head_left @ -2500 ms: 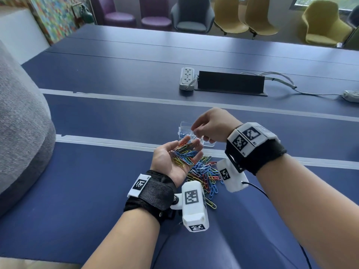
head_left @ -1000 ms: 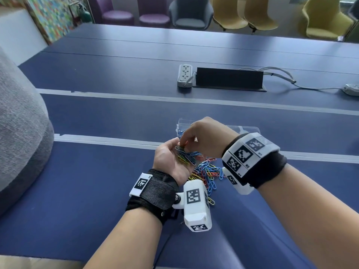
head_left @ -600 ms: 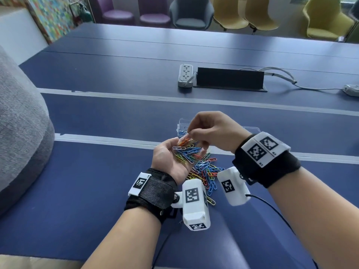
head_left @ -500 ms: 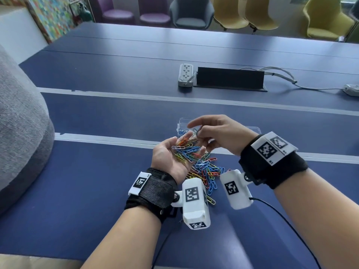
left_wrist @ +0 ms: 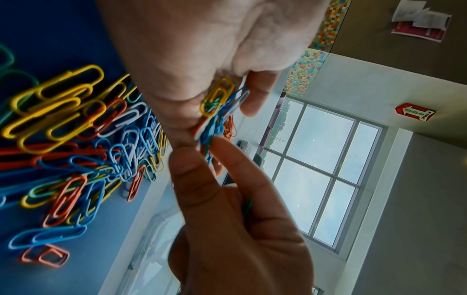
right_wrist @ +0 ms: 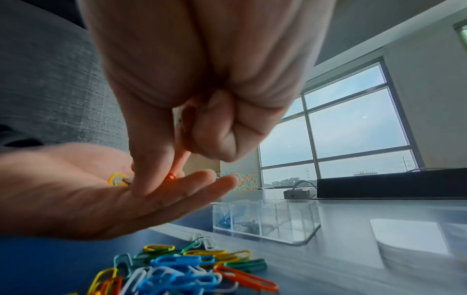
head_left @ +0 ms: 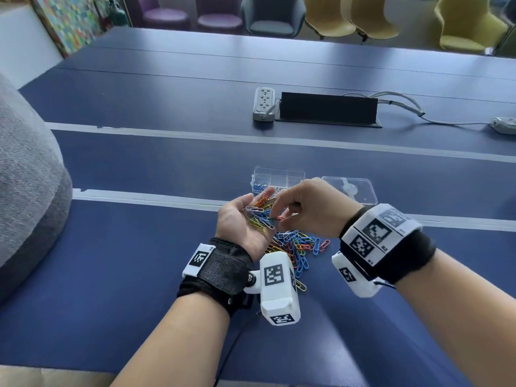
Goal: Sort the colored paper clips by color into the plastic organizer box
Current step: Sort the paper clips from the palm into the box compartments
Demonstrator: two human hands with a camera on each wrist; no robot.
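Observation:
My left hand (head_left: 237,219) lies palm up above the table, fingers nearly straight, with a heap of mixed paper clips (head_left: 261,216) on it. My right hand (head_left: 307,208) reaches into that heap. Its thumb and forefinger close on an orange clip (right_wrist: 171,176), and its other fingers are curled. In the left wrist view a green clip (left_wrist: 248,206) shows between the right hand's (left_wrist: 240,229) fingers. Under both hands a loose pile of clips (head_left: 298,244) lies on the table. The clear organizer box (head_left: 279,174) stands just beyond, with blue clips (head_left: 259,187) in its left compartment.
The box's clear lid (head_left: 351,188) lies to the right of the box. Farther back are a power strip (head_left: 264,103), a black cable box (head_left: 328,108) and a grey cable (head_left: 405,107). A grey upholstered mass (head_left: 25,177) borders the table on the left.
My right hand has come back from over the organizer box down into the left palm, and its fingers have closed there. The left hand has stayed in place with its clips.

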